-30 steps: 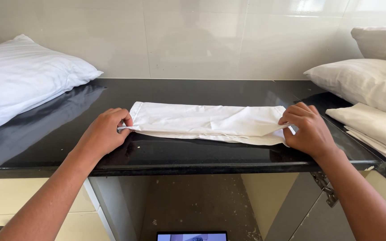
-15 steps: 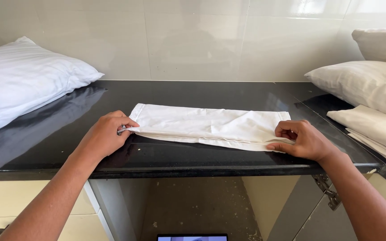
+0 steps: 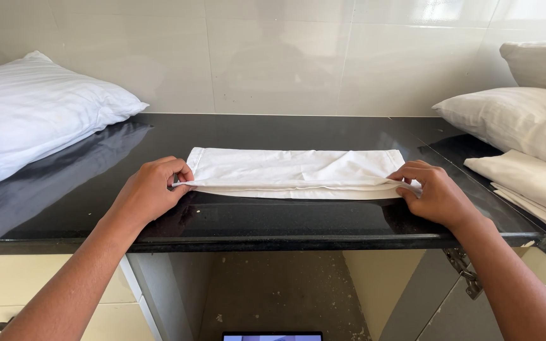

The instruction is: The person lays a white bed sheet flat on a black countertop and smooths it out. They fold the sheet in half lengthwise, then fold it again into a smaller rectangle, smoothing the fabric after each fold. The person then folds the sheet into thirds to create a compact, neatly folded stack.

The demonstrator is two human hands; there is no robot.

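Note:
A white folded cloth (image 3: 292, 172), long and narrow, lies flat on the black stone counter (image 3: 273, 221). My left hand (image 3: 150, 192) pinches its near-left corner between thumb and fingers. At the other end my right hand (image 3: 431, 192) grips the near-right corner, fingers curled over the edge. Both hands rest on the counter near its front edge.
A white striped pillow (image 3: 30, 123) lies at the counter's left end. Two cream pillows (image 3: 519, 117) are stacked at the right, with folded cream cloths (image 3: 532, 189) in front of them. A tiled wall (image 3: 285, 57) backs the counter. A cabinet hinge (image 3: 466, 271) shows below right.
The cloth has been straightened and flattened into a neater strip. My right hand shifted along the right end from its upper corner to the near corner; my left hand stayed at the left end.

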